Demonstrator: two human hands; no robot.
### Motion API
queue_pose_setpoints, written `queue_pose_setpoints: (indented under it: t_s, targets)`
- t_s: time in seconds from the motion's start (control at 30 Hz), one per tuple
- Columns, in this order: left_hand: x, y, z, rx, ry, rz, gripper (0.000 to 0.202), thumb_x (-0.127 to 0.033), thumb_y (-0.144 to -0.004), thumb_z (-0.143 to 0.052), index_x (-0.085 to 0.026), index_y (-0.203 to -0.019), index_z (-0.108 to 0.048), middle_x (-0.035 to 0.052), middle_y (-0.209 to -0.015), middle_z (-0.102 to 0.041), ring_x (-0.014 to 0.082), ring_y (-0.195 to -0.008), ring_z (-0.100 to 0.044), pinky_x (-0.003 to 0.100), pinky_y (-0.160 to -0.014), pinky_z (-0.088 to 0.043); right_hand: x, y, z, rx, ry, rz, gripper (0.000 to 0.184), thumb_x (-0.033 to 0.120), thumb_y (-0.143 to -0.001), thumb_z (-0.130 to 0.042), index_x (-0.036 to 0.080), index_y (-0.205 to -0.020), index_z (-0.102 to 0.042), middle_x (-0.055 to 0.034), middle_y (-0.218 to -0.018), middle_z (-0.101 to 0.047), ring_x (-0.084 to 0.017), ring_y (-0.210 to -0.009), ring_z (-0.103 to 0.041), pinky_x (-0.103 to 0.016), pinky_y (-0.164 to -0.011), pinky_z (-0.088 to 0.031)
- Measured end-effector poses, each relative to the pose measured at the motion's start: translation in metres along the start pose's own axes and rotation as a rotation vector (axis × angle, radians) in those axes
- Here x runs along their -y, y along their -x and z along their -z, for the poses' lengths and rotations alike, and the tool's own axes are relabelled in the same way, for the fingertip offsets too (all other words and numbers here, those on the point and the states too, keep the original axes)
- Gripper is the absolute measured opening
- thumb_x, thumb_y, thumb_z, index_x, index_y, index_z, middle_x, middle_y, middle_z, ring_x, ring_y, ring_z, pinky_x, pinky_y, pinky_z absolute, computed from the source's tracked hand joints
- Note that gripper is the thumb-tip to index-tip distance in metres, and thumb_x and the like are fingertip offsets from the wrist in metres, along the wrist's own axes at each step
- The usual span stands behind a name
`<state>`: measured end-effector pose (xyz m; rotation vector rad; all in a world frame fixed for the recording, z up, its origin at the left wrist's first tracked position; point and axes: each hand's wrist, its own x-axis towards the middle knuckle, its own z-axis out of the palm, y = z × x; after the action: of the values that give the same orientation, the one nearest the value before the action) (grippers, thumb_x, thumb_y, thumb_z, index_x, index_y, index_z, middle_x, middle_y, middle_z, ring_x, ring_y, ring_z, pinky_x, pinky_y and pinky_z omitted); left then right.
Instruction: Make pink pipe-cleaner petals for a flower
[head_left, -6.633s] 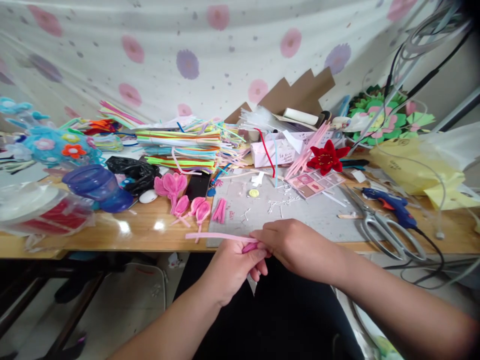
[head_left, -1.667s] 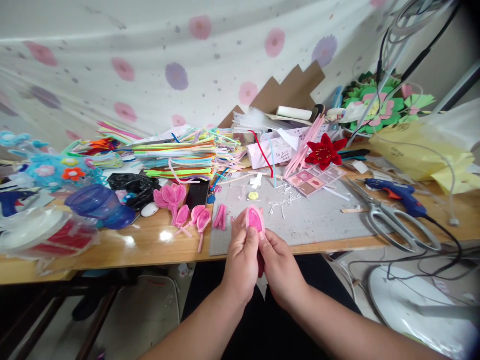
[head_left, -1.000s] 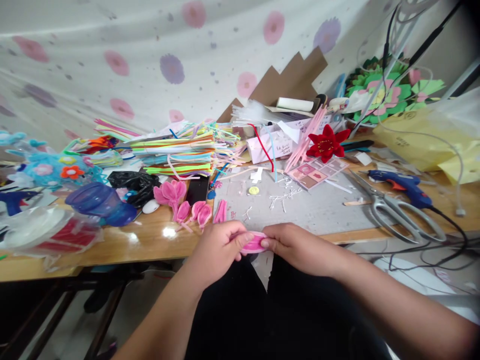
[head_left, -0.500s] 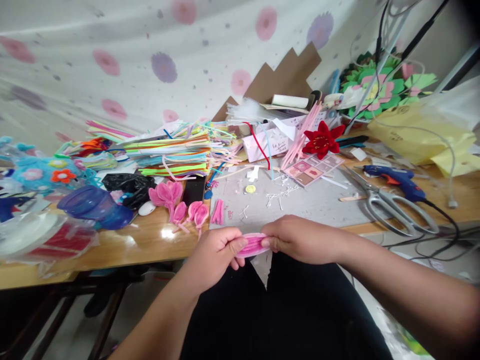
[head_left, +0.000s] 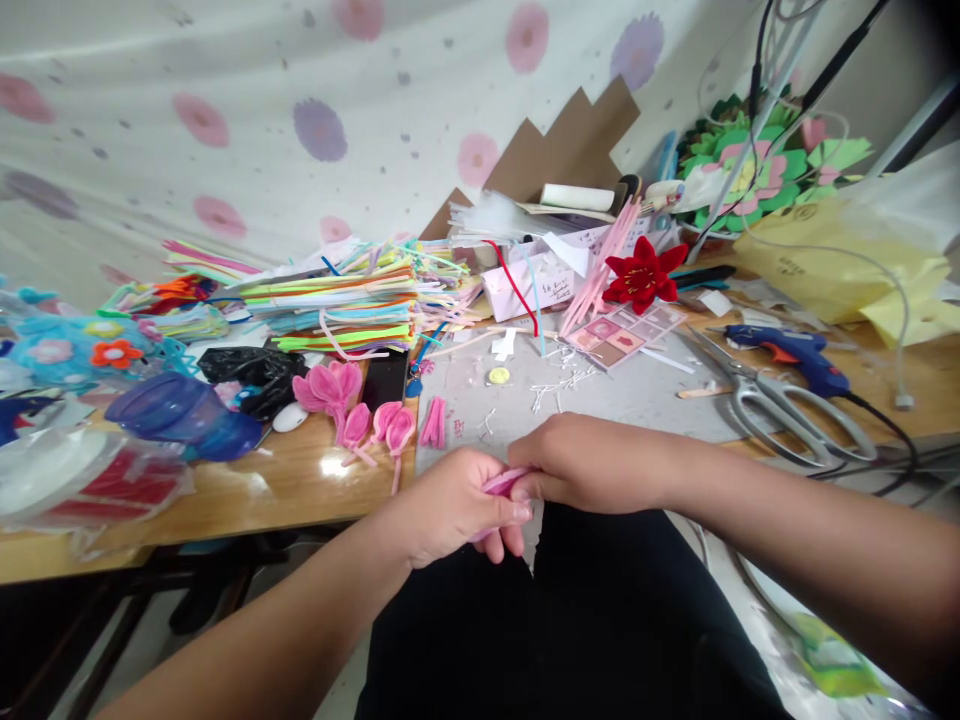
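Observation:
My left hand (head_left: 450, 505) and my right hand (head_left: 585, 462) meet at the table's front edge, both closed on one pink pipe-cleaner petal (head_left: 501, 483). Only a small strip of the petal shows between the fingers; the rest is hidden in my left hand. Finished pink petals (head_left: 337, 390) lie on the wooden table (head_left: 300, 475) just left of the grey cutting mat (head_left: 615, 400). A short bundle of pink pieces (head_left: 434, 422) rests on the mat's left edge.
A stack of coloured pipe cleaners (head_left: 352, 300) fills the back middle. Large scissors (head_left: 772, 410) and a blue glue gun (head_left: 787, 355) lie to the right. A red flower (head_left: 643, 275), a black phone (head_left: 385, 380), a blue plastic container (head_left: 176, 410) and yellow bags (head_left: 832, 270) stand around.
The hands came together: the petal, stretched flat between both hands a moment ago, is now mostly covered by my fingers. Earlier it was held upright over the mat.

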<state>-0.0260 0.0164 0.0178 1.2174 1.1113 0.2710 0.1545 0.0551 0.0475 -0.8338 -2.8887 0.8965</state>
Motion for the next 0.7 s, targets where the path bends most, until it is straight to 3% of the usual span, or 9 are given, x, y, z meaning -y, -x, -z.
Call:
queue_pose_setpoints:
  t_s: [0.03, 0.13, 0.27, 0.47, 0.6, 0.7]
  targets:
    - [0.001, 0.001, 0.001, 0.005, 0.015, -0.008, 0.015, -0.026, -0.076, -0.063, -0.014, -0.069, -0.056, -0.0006, -0.057, -0.065, 0.0075, -0.043, -0.056, 0.017, -0.044, -0.040, -0.002, 0.001, -0.002, -0.059, 0.004, 0.017, 0.008, 0.020, -0.088, -0.059, 0.014, -0.089, -0.063, -0.0037, -0.076, -0.065, -0.014, -0.066, -0.057, -0.020, -0.059, -0.037]
    - [0.000, 0.003, 0.002, 0.018, 0.071, -0.027, 0.013, -0.026, -0.073, -0.065, -0.014, -0.075, -0.060, -0.0006, -0.056, -0.065, 0.0076, -0.041, -0.055, 0.017, -0.041, -0.038, -0.009, 0.006, -0.011, -0.241, 0.037, 0.188, 0.023, 0.025, -0.091, -0.057, 0.015, -0.112, -0.058, -0.0048, -0.084, -0.064, -0.014, -0.069, -0.058, -0.021, -0.061, -0.039]
    - [-0.001, 0.006, 0.003, 0.058, 0.112, -0.017, 0.016, -0.028, -0.073, -0.065, -0.012, -0.077, -0.063, 0.0020, -0.057, -0.067, 0.0069, -0.039, -0.054, 0.016, -0.038, -0.033, -0.020, 0.012, -0.017, -0.320, 0.169, 0.404, 0.031, 0.032, -0.099, -0.041, 0.017, -0.120, -0.057, -0.0070, -0.086, -0.061, -0.015, -0.069, -0.058, -0.024, -0.061, -0.041]
    - [0.000, 0.008, 0.006, 0.073, 0.147, 0.002, 0.015, -0.026, -0.072, -0.067, -0.012, -0.075, -0.063, 0.0034, -0.060, -0.069, 0.0062, -0.039, -0.054, 0.015, -0.036, -0.028, -0.023, 0.018, -0.016, -0.345, 0.221, 0.460, 0.034, 0.034, -0.100, -0.038, 0.012, -0.118, -0.058, -0.0086, -0.088, -0.060, -0.015, -0.072, -0.058, -0.024, -0.063, -0.044]
    - [0.000, 0.007, 0.006, 0.088, 0.148, -0.019, 0.015, -0.025, -0.074, -0.066, -0.012, -0.080, -0.064, 0.0031, -0.060, -0.069, 0.0060, -0.039, -0.054, 0.015, -0.037, -0.029, -0.023, 0.019, -0.016, -0.362, 0.291, 0.468, 0.032, 0.030, -0.101, -0.038, 0.012, -0.121, -0.055, -0.0075, -0.086, -0.060, -0.014, -0.070, -0.056, -0.024, -0.060, -0.042]
    - [-0.002, 0.005, 0.005, 0.113, 0.141, -0.009, 0.017, -0.026, -0.074, -0.065, -0.012, -0.083, -0.066, 0.0029, -0.059, -0.068, 0.0069, -0.040, -0.054, 0.016, -0.038, -0.033, -0.022, 0.018, -0.016, -0.380, 0.405, 0.462, 0.030, 0.025, -0.101, -0.034, 0.012, -0.113, -0.059, -0.0068, -0.083, -0.059, -0.015, -0.067, -0.053, -0.026, -0.057, -0.039]
